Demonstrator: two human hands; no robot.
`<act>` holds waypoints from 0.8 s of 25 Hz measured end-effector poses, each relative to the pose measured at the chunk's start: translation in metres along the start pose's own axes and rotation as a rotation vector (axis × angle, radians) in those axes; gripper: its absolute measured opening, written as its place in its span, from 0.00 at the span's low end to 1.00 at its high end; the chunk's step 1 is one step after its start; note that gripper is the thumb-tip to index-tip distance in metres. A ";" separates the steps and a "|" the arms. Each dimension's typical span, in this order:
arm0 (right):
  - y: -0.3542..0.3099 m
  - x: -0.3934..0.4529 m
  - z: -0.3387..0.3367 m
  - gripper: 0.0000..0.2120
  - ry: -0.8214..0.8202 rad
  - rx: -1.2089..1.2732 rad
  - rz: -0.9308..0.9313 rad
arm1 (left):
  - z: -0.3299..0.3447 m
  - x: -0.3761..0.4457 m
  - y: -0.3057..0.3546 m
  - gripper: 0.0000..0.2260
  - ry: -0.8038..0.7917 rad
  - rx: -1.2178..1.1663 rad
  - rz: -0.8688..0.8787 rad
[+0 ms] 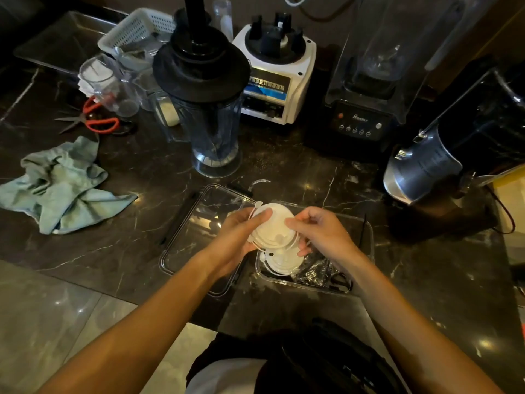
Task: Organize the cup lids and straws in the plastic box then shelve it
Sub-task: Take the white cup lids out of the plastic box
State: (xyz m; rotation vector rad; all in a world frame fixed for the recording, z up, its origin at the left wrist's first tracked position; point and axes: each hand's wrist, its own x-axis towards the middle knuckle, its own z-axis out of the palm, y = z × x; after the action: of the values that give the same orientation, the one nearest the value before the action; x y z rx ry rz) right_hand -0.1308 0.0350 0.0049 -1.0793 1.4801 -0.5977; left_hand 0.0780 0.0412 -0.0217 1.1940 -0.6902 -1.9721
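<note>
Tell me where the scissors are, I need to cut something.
In the head view the red-handled scissors lie on the dark counter at far left, just above the crumpled green cloth and below the clear plastic cups.

both hands, left hand (238, 237) and right hand (321, 233), gripping a stack of lids (274, 227) right above the plastic box (368, 243), more lids (284, 261) inside it

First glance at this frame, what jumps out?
The pale stack of cup lids held between the left hand and right hand, bright against the dark marble counter, just above the clear plastic box. Behind it, a tall blender jar with a black lid stands mid-counter, and a crumpled pale green cloth lies at the left.
</note>
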 end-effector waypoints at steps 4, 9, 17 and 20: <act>-0.002 0.007 0.012 0.16 -0.001 -0.072 -0.005 | -0.010 0.001 -0.002 0.19 0.063 -0.029 0.006; 0.003 0.009 0.001 0.18 0.066 -0.017 0.068 | -0.021 0.004 0.003 0.15 0.135 -0.071 -0.006; 0.036 0.023 0.001 0.17 0.168 -0.562 0.131 | -0.072 0.007 -0.003 0.17 0.236 -0.187 0.035; 0.032 0.027 0.008 0.10 0.166 -0.535 0.163 | -0.085 0.008 -0.018 0.18 0.308 -0.119 0.011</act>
State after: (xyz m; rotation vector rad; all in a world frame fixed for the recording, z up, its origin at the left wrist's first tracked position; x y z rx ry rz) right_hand -0.1301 0.0272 -0.0375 -1.3176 1.9146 -0.1762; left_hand 0.1468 0.0390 -0.0763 1.3773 -0.4155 -1.7416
